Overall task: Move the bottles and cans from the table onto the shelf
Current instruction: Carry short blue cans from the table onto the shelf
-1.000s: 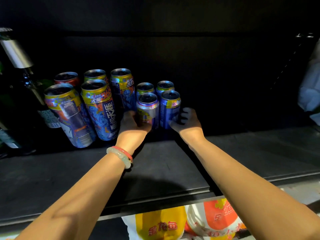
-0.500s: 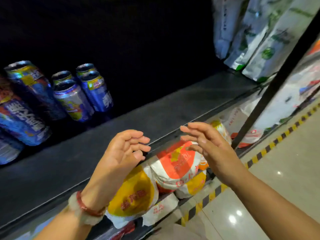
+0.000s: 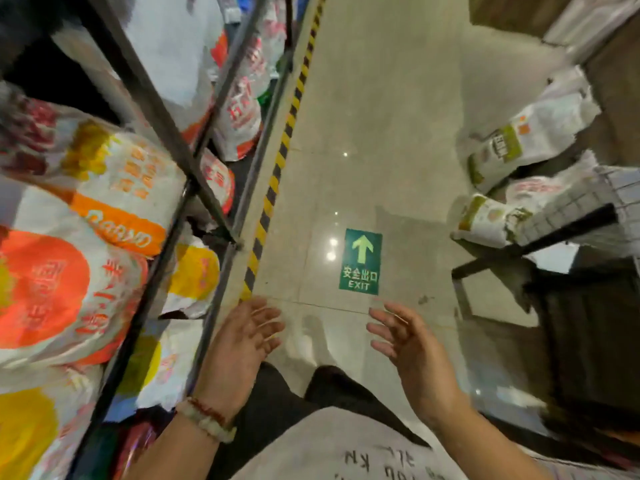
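While we look straight down at the floor (image 3: 398, 140), both our hands hang free with nothing in them. Our left hand (image 3: 242, 344) has its fingers spread and loosely bent, palm turned toward the right hand (image 3: 412, 348), whose fingers are also apart and relaxed. The two hands are near each other, not touching, with a gap of floor between them.

No bottles or cans show in this view, so we cannot tell where they sit. The shelf (image 3: 173, 140) runs just left of our left hand, its dark metal bars crossing diagonally. Behind those bars, left of the left hand, lie white sacks (image 3: 86, 237) with orange and yellow print, stacked close together. A bead bracelet (image 3: 207, 419) circles our left wrist, below the hand.

Ahead of both hands, between them and a bit farther out, a green exit sign (image 3: 360, 261) with an up arrow is stuck to the floor. A yellow and black striped tape line (image 3: 277, 164) runs along the floor just beside the shelf edge, ending near the left fingertips. To the right of our right hand stands a dark table (image 3: 540, 251), and white bags (image 3: 519, 143) with green labels lie on it. Below the hands we see dark trousers (image 3: 277, 407) and a pale shirt (image 3: 346, 448).
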